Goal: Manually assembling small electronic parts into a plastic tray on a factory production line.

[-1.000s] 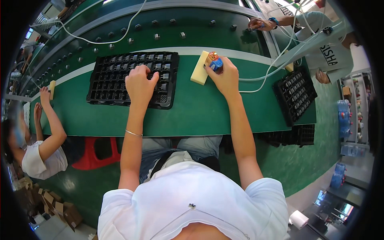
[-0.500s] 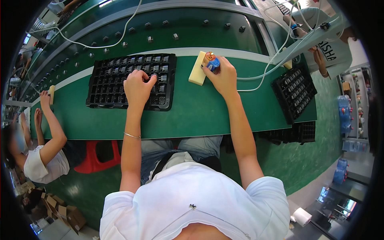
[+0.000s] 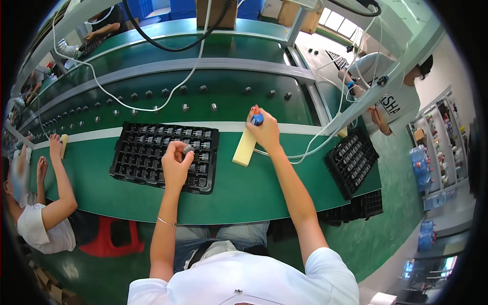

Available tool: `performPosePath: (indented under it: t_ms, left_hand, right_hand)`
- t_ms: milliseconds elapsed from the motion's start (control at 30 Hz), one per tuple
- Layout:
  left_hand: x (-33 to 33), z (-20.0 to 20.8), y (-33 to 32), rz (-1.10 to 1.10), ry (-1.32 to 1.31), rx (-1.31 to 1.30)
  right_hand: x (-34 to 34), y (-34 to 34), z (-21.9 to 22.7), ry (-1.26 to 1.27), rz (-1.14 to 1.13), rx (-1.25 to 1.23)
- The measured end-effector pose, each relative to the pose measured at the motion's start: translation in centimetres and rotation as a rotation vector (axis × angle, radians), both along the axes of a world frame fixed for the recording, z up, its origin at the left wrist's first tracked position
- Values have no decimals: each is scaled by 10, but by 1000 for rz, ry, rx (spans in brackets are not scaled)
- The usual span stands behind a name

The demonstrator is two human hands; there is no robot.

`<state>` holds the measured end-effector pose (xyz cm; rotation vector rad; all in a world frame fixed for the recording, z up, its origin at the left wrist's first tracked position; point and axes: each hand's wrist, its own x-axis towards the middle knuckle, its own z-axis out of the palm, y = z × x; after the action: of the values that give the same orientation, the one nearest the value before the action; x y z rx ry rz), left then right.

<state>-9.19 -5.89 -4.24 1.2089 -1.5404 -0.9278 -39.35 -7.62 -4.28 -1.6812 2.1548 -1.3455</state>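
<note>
My left hand (image 3: 175, 165) is over the right part of a black compartment tray (image 3: 114, 169), pinching a small grey metallic part (image 3: 188, 148) between thumb and fingers. Rows of similar small dark parts sit in the tray's pockets. To its right, my right hand (image 3: 266, 131) is closed around a small blue-and-orange piece (image 3: 257, 119) whose exact kind I cannot make out. That hand is at the far end of a pale yellow block (image 3: 244, 149), which lies slanted on the green table (image 3: 244, 195). Fingers partly cover the blue-and-orange piece.
Beyond the table's pale edge strip, small parts (image 3: 214, 107) stand in spaced rows on a green conveyor (image 3: 229, 96). Another filled black tray (image 3: 352, 161) lies at right beside white tubes (image 3: 305, 155). A co-worker (image 3: 48, 213) sits at left near a red stool (image 3: 113, 237).
The view has tilted up, so the table appears lower. My right hand has moved the blue-and-orange piece to the block's far end. The grey part in my left hand now shows more clearly.
</note>
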Motion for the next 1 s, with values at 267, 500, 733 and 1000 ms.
performPosePath:
  t_ms: [267,500,733,1000]
  left_hand:
    - [-24,10,19,-285,482,312]
    - [-34,23,16,-375,495,284]
    - [-62,27,14,-335,341,255]
    - [-76,27,19,-366,213,219]
  right_hand:
    - [-29,-74,-12,165,-96,125]
    - [-20,-54,-10,39,56,-18]
    - [43,55,30,-932,458,111]
    - [32,62,12,-1075,547,228]
